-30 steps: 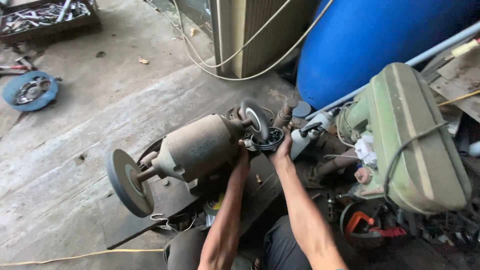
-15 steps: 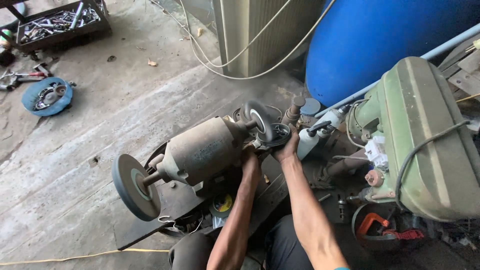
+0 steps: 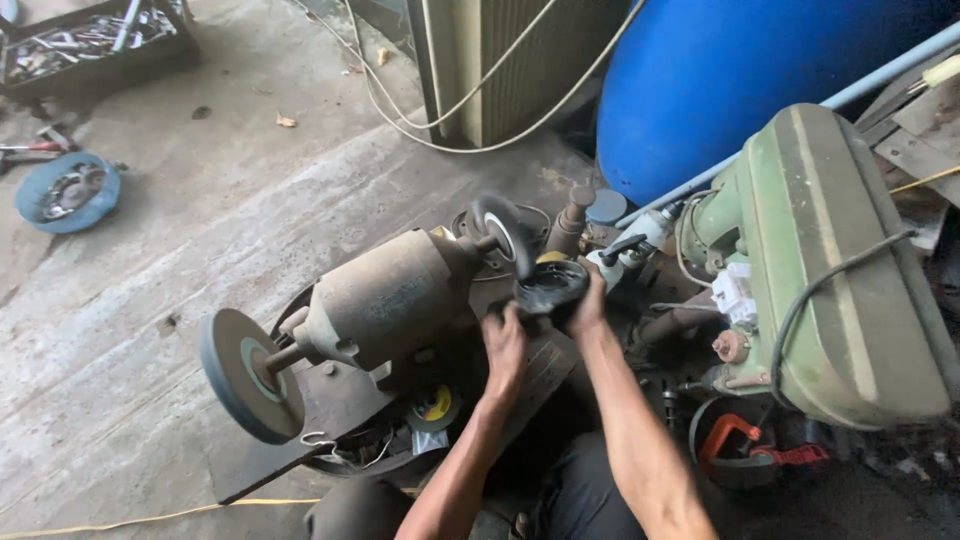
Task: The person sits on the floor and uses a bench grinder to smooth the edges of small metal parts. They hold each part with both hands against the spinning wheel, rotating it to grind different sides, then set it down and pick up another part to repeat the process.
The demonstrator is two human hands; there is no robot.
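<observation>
Grimy concrete floor (image 3: 200, 250) carries everything, with no raised worktop under the machines. Close to the right-hand wheel (image 3: 503, 232) of a rusty bench grinder (image 3: 385, 300), a dark round ring-shaped part (image 3: 552, 287) is held up just in front of that blurred wheel. The right hand (image 3: 588, 305) grips the ring's right edge, fingers closed around it, while the left hand (image 3: 503, 345) sits at its lower left edge, fingers curled against it; both forearms reach up from the bottom of the view. At the grinder's other end a grey grinding wheel (image 3: 243, 375) stands on its shaft, above a dark metal plate (image 3: 330, 420). Right of the hands lies a green machine (image 3: 840, 270) with a black cable over it, and a red clamp (image 3: 745, 445) below. Behind it stands a large blue drum (image 3: 740, 80). Far off to the left are a blue round lid (image 3: 68, 192) holding small metal pieces and a tray of tools (image 3: 90, 40).
</observation>
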